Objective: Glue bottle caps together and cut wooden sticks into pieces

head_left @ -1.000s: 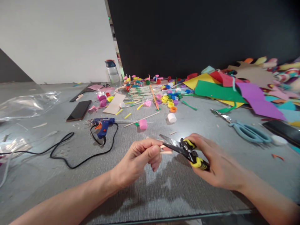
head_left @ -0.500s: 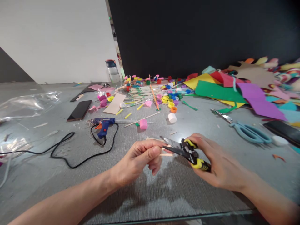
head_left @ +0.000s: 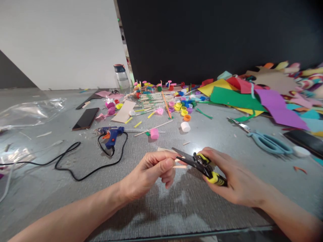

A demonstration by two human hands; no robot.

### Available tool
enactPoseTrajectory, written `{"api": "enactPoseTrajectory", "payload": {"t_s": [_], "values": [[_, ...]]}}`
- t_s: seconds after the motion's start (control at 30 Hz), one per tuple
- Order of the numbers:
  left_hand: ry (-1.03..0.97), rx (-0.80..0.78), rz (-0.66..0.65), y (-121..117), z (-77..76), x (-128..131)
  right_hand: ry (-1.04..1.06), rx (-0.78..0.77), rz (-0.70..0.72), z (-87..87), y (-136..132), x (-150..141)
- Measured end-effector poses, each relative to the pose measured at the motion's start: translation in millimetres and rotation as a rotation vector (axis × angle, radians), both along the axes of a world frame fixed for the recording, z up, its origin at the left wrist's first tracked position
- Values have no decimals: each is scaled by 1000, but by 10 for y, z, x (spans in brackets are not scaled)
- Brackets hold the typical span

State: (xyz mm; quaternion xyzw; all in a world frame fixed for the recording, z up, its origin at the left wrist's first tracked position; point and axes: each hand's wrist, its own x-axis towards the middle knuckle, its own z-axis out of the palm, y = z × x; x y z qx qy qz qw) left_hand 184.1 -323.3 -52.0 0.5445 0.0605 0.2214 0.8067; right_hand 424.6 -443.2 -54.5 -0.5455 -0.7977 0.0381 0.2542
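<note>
Thin pale wooden sticks (head_left: pixel 180 166) are pinched between the thumb and fingers of my left hand (head_left: pixel 157 169), their short ends poking out to the right. More of their length shows behind the fingers. My right hand (head_left: pixel 227 178) grips black-and-yellow snips (head_left: pixel 205 168) by the handles. The two blades stand apart and point left, around the stick ends beside my left fingertips. Whether a blade touches wood, I cannot tell. Just beyond my hands lie a short stick offcut (head_left: pixel 186 143), a pink cap (head_left: pixel 154 133) and a white cap (head_left: pixel 185 126).
A blue glue gun (head_left: pixel 114 136) with a looping black cord lies left, near a phone (head_left: pixel 85 118). Blue-handled scissors (head_left: pixel 268 142) rest at right. Behind are coloured caps (head_left: pixel 178 106), a bottle (head_left: pixel 121 77) and green felt (head_left: pixel 234 99). Clear plastic (head_left: pixel 30 112) lies far left.
The snips' blades have narrowed a little and then parted again around the stick ends. Both hands stay almost in place, with the right hand turning slightly.
</note>
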Motion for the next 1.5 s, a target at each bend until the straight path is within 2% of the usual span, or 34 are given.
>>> {"api": "enactPoseTrajectory", "payload": {"t_s": [0.3, 0.73, 0.8, 0.9, 1.0, 1.07, 1.23, 1.3, 1.37, 1.43, 1.47, 1.5], "values": [[-1, -21, 6, -19, 16, 24, -10, -21, -16, -3, -12, -36], [-6, -54, 50, -6, -20, 50, -71, 127, -85, -19, 32, 27], [24, -39, 105, 7, -8, 56, -61, 70, -184, -27, 63, 51], [108, 31, 202, 37, 9, 64, -90, 26, -432, -56, 143, 182], [195, 105, 267, 70, 13, 75, -182, 15, -724, -109, 228, 439], [248, 145, 296, 90, 10, 83, -277, -20, -817, -161, 274, 634], [292, 153, 311, 125, -11, 87, -382, -70, -863, -303, 359, 931], [296, 117, 298, 130, -25, 85, -383, -46, -851, -289, 377, 908], [288, 72, 278, 128, -41, 84, -380, 6, -807, -191, 372, 773], [272, 33, 262, 117, -53, 86, -274, 42, -703, -18, 345, 520], [262, 18, 258, 107, -54, 87, -98, 33, -572, 83, 329, 359], [253, 8, 253, 94, -52, 88, 78, -61, -432, 185, 317, 186]]}}
